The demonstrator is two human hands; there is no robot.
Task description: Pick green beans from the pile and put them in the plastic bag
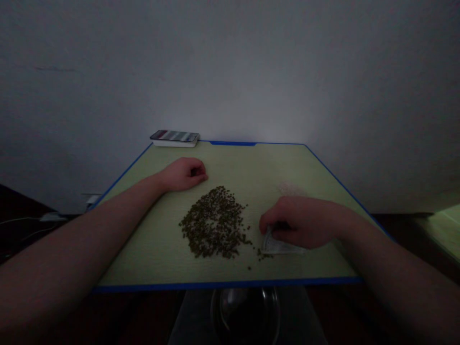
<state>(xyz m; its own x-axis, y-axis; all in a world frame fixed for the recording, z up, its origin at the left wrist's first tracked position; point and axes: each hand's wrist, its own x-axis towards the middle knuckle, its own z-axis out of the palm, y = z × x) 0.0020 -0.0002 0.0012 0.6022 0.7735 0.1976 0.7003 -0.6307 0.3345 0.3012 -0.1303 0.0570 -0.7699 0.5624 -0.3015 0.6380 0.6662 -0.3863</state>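
A loose pile of small green-brown beans (213,225), which look like mung beans, is spread over the middle of the table. Paler bits show among them. My left hand (185,173) rests on the tabletop behind and left of the pile, its fingers loosely curled around nothing that I can see. To the right of the pile, my right hand (302,223) grips a clear plastic protractor (278,247) with scale marks, partly hidden under the fingers. A few stray beans (264,255) lie by its left end. Beyond this hand is a thin patch of pale pinkish grains (290,188).
The pale tabletop (247,167) has a blue edge and stands against a grey wall. A phone (175,136) lies on a white box (174,143) at the back left corner. Below the front edge sits a clear round bowl (246,314). White cables (53,217) run at the left.
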